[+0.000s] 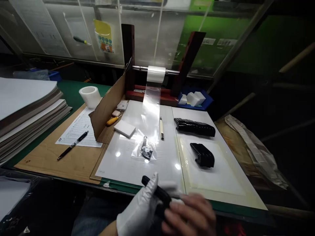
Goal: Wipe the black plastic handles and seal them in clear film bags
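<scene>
My left hand point(141, 206), in a white glove, is closed round a glossy black curved part point(161, 193) near the table's front edge. Blurred by motion, my bare right hand point(190, 213) is at the lower end of that part, with its fingers bent. A blurred white piece point(168, 186) shows just above my right fingers; whether they grip it I cannot make out. Beyond my hands, another black part point(147, 152) lies under clear film point(151, 114) drawn from a roll point(156, 74). Stacked black parts point(194, 127) and a shorter group point(203, 155) lie on the right board.
A white block point(125, 128) and a cutter point(161, 128) lie on the white board point(110, 164). Left of the cardboard divider point(108, 105) are a pen point(72, 145), a printed sheet point(73, 131), a white roll point(90, 97) and stacked sheets point(27, 108). A blue bin point(208, 100) holds white blocks.
</scene>
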The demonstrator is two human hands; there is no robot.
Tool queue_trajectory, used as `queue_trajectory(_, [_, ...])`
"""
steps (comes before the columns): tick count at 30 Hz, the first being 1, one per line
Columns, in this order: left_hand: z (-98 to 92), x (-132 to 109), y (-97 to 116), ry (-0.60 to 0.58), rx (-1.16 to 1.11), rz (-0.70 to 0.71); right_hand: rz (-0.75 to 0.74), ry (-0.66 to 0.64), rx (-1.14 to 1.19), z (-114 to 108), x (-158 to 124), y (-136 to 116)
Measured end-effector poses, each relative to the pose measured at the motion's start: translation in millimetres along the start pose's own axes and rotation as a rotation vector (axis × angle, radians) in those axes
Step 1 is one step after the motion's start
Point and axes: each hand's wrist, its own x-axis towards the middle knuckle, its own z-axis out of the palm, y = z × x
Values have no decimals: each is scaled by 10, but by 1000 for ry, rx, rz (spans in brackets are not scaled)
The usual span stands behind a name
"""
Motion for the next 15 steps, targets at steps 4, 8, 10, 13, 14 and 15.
queue_trajectory(4, [-600, 32, 161, 219, 374, 267, 252, -316, 90, 323, 1364, 496])
queue_trajectory(8, [-1096, 174, 79, 315, 1289, 478, 416, -911, 240, 933, 2041, 1087])
queue_trajectory(10, [-1199, 232, -9, 324, 1511, 498, 434, -1005, 252, 1260, 2105, 1308])
queue_trajectory(13, [-1217, 269, -99, 425, 1563, 578, 462, -1114, 303, 1658, 2048, 1536])
queue_trajectory(14, [-1207, 276, -106, 456, 1539, 606, 470, -1138, 326, 1749, 2016, 1589])
queue_trajectory(15, [-1197, 284, -102, 478, 1510, 628, 480, -1144, 341, 1814, 1981, 1629])
